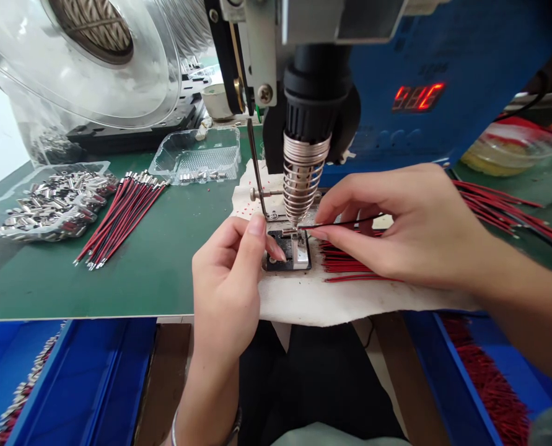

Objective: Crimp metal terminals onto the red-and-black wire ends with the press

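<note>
Right grip (pixel 408 226) pinching a black wire (pixel 350 222), I see its end jut out leftward from my hold, just beneath the coil-wrapped nozzle (pixel 306 167); whether my left grip (pixel 229 272), beside the fixture (pixel 300 254), holds anything, I cannot tell.

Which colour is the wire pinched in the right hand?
The wire is black, best seen in the head view.

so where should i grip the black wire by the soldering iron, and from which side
Probably pinch the black wire back from its left end, coming from the right, as the right hand does. It is thin and nearly level, that end is close to the tip of the soldering iron, and the left hand occupies the other side.
</note>
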Demonstrator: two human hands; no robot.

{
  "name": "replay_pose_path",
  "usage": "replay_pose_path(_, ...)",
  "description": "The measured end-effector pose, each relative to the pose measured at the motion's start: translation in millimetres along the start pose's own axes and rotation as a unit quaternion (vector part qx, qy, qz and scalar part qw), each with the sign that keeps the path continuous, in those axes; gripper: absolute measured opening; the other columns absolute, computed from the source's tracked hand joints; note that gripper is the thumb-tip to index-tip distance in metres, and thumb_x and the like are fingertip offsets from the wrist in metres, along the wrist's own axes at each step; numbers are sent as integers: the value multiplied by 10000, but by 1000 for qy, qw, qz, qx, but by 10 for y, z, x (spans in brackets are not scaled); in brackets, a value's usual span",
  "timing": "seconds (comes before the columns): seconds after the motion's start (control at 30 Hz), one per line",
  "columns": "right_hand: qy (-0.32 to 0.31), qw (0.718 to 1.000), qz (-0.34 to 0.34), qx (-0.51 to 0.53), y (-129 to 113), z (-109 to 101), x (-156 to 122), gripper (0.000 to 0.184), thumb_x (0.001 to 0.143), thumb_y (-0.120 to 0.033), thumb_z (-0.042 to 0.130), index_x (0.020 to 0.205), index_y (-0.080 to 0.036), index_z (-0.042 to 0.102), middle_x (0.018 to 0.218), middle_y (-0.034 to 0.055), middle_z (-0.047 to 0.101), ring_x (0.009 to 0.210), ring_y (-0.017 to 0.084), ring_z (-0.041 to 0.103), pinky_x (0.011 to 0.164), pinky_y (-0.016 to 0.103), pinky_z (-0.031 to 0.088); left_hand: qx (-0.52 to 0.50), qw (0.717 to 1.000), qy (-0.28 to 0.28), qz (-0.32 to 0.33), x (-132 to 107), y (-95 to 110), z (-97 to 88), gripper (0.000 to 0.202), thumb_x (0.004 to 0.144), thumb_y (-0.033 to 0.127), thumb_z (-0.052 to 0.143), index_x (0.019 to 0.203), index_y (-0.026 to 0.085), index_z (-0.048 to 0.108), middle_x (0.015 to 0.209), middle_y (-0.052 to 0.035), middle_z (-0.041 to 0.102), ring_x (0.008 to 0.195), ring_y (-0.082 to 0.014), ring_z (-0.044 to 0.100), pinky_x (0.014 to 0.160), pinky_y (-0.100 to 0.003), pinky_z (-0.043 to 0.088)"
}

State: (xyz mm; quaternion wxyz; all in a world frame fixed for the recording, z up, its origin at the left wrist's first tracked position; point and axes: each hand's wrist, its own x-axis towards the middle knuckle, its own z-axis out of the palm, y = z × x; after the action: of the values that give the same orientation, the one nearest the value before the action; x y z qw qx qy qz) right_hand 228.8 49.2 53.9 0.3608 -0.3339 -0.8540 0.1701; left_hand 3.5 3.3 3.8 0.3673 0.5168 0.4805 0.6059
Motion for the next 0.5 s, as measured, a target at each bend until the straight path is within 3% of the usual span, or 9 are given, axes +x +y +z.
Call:
replay_pose_path(0.23, 6, 999, 44, -11, -20, 1, 22, 171, 1018, -185, 868, 900, -296, 814, 831, -5, 866, 674, 201, 732, 757, 373, 660, 1, 1000, -3, 2, -4, -10, -8, 501, 1201, 510, 828, 803, 250, 669, 762, -21, 701, 594, -152, 478, 544, -336, 433)
replay_pose_path(0.5, 16, 999, 43, -9, -32, 19, 28, 172, 1026, -188, 872, 900, -296, 828, 818, 2, 849, 722, 215, 773, 779, 374, 666, 0, 1000, 0, 0, -1, -5, 2, 504, 1192, 512, 838, 795, 254, 666, 756, -23, 699, 592, -155, 463, 535, -335, 416)
